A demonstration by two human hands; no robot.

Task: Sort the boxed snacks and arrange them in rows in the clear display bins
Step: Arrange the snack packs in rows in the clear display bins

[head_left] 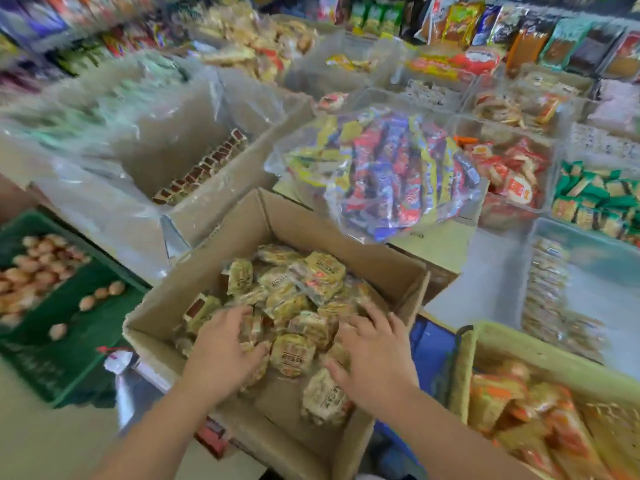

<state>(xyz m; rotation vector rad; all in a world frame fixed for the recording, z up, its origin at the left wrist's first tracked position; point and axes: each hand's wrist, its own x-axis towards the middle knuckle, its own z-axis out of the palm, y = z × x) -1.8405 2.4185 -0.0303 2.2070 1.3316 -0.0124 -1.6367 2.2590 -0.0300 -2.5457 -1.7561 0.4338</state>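
The open box is matt brown cardboard, the snack packets in it wear glossy, crinkled plastic film, at one o'clock a clear plastic bag looks shiny, and at nine o'clock the green crate is dull plastic.

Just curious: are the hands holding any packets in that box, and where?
Cannot be told. The left hand curls over packets in the box; the right hand lies spread on top. Nothing is lifted.
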